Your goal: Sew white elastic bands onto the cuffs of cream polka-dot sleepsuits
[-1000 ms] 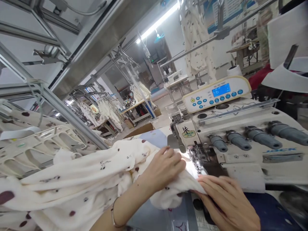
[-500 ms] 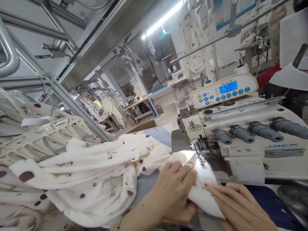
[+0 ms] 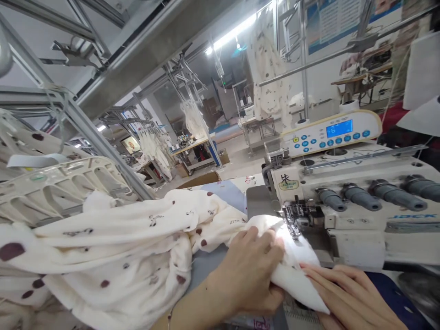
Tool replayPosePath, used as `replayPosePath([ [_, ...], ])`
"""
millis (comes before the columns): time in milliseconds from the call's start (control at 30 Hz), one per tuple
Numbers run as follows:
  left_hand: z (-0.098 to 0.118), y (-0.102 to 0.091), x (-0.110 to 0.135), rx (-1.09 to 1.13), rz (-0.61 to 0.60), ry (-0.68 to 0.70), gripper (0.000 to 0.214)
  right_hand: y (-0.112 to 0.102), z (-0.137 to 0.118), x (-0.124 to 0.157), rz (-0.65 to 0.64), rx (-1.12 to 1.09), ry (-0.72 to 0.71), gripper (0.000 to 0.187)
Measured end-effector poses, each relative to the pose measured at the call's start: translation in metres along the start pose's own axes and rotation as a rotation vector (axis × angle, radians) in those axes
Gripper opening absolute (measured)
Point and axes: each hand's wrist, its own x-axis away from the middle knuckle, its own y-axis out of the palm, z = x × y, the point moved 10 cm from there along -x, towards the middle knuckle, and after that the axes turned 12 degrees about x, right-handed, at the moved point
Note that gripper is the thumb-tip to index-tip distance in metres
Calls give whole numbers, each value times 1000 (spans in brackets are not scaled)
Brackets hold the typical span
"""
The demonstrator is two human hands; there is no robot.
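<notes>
A cream cloth with brown spots and small printed figures [image 3: 137, 243] lies bunched across the left, and its white folded edge [image 3: 299, 282] runs under the lit presser foot [image 3: 291, 227] of an overlock sewing machine [image 3: 364, 220]. My left hand [image 3: 254, 270] is closed on this cloth just left of the foot, its fingers curled into the fold. Nearer to me, my right hand [image 3: 350, 293] has its fingers long and pressed together along the edge of the cloth. The right thumb is hidden.
A control panel with a blue display [image 3: 330, 133] sits on top of the machine. At left stands a cream plastic rack [image 3: 68, 183] below slanting metal beams [image 3: 151, 59]. Spotted garments [image 3: 271, 78] hang farther back, near other sewing tables [image 3: 192, 149].
The view has shifted, so the machine appears farther right. Both hands stay on the cloth by the presser foot, and the white fold between them lies slightly differently.
</notes>
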Motion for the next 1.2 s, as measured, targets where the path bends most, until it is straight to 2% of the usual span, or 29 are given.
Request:
replayPosePath([
  [133, -3, -4, -10, -17, -50, 14, 31, -6, -1, -6, 51, 5, -47, 20],
  [333, -8, -5, -22, -57, -28, 30, 22, 8, 5, -6, 12, -86, 95, 20],
  [467, -13, -5, -28, -77, -33, 24, 10, 0, 7, -17, 129, -145, 173, 11],
  [533, -14, -6, -31, -93, -25, 29, 9, -5, 7, -22, 176, -137, 184, 7],
  [767, -15, 0, -31, -96, 1, 32, 9, -5, 3, -25, 151, -109, 154, 10],
  [867, -15, -4, -29, -107, 18, 64, 10, -6, 4, -24, 165, -108, 167, 9],
  [967, 1, -19, -21, -19, 37, 197, 4, -5, 6, -25, 149, -122, 180, 12],
  [1067, 32, -32, -6, 146, 13, 381, 13, -6, 3, -29, 95, -175, 102, 24],
  [1133, 46, -28, 3, 166, -19, 437, 18, -10, -3, -30, 54, -173, 0, 28],
  [1200, 48, -19, 6, 139, 1, 403, 22, -14, -8, -29, 22, -108, -95, 30],
])
